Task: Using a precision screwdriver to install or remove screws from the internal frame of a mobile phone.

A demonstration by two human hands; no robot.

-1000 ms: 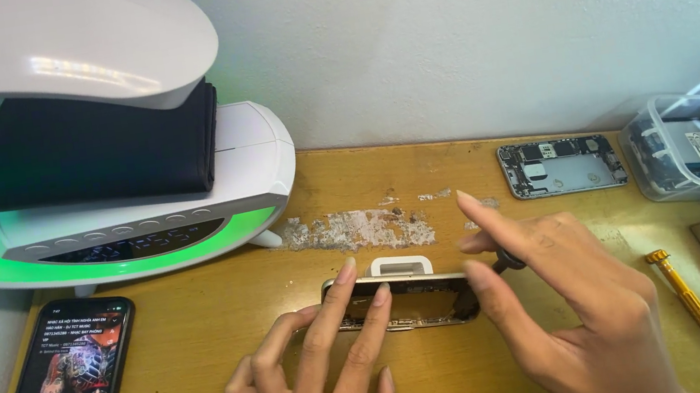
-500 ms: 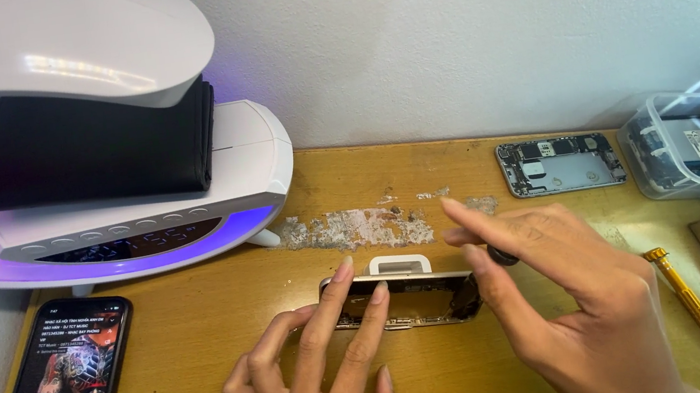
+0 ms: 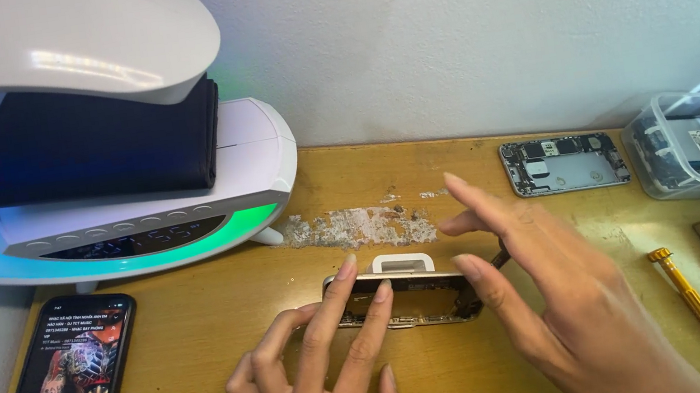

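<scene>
Head view: I'm seeing the left hand (image 3: 319,365) pressing fingertips on an opened metal-framed phone chassis (image 3: 405,296), not clenched. Right hand (image 3: 557,304) is pinching a thin dark tool (image 3: 499,258) at its end.

Bright, even daylight, soft shadows under the hands, sharp focus; the lamp (image 3: 144,225) glows blue-green with glare on top.

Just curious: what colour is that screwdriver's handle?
Yellow-orange; the screwdriver shows best in the head view.

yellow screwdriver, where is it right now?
Head view, right side: the yellow screwdriver lies on the wooden desk, just right of the right hand, untouched.
</scene>
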